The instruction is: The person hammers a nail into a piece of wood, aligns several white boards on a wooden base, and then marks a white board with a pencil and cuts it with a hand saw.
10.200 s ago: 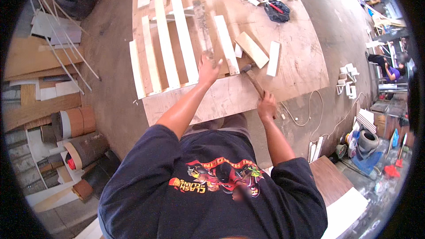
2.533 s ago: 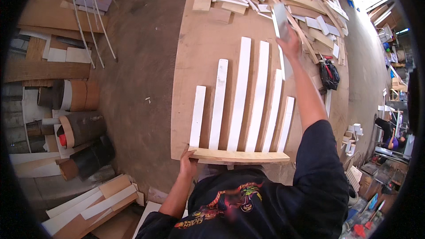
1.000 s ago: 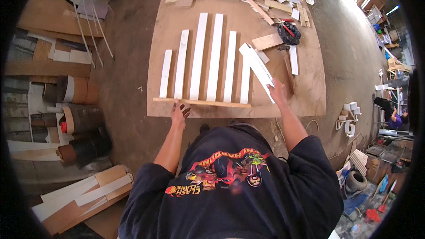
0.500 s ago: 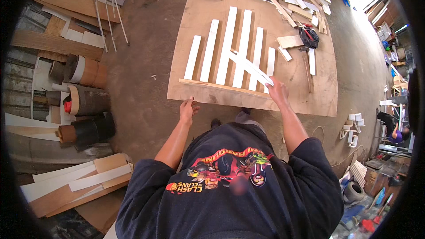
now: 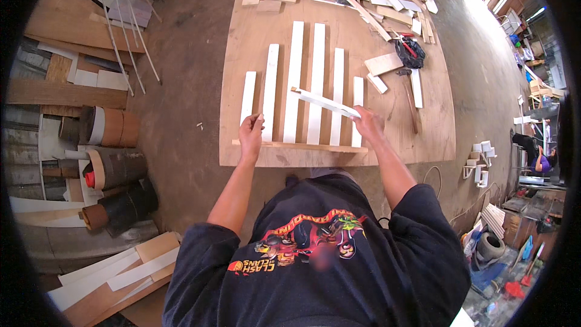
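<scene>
Right grip (image 5: pixel 368 124) closed on a white strip (image 5: pixel 325 103); left grip (image 5: pixel 250 135) curled by the leftmost slat (image 5: pixel 248 95), hold unclear

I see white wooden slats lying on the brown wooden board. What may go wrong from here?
1. The white wooden strip in the right hand is gripped near one end and crosses over the white wooden slats; its far end may dip and bump them.
2. The hammer with a brown wooden handle lies to the right of the slats; a wide sweep of that hand might knock it.
</scene>
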Available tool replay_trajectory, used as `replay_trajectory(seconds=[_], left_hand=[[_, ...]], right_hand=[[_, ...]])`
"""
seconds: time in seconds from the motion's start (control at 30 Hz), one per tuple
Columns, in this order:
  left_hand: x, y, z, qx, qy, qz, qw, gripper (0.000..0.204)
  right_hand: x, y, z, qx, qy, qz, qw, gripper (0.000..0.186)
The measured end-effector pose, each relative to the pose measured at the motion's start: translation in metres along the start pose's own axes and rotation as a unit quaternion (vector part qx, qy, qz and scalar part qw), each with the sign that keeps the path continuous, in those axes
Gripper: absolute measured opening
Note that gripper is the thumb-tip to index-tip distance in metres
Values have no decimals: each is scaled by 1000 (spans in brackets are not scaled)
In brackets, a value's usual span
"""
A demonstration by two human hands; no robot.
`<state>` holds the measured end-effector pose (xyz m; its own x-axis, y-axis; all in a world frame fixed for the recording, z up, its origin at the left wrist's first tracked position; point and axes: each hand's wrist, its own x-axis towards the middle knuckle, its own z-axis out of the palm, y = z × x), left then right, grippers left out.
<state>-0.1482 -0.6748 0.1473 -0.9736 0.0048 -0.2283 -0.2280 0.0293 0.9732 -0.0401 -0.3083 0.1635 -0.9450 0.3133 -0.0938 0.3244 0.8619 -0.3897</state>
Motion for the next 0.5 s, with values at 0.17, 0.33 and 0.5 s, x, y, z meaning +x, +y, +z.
replay_trajectory(seconds=[0.17,0.33,0.5], left_hand=[[48,17,54,67,-70,-44,994,38],[111,18,98,174,-98,-25,980,52],[196,29,141,223,-96,-8,970,54]], right_hand=[[48,19,9,26,-3,-16,1000,25],[118,33,13,37,25,-96,994,22],[205,37,2,50,13,-113,992,19]])
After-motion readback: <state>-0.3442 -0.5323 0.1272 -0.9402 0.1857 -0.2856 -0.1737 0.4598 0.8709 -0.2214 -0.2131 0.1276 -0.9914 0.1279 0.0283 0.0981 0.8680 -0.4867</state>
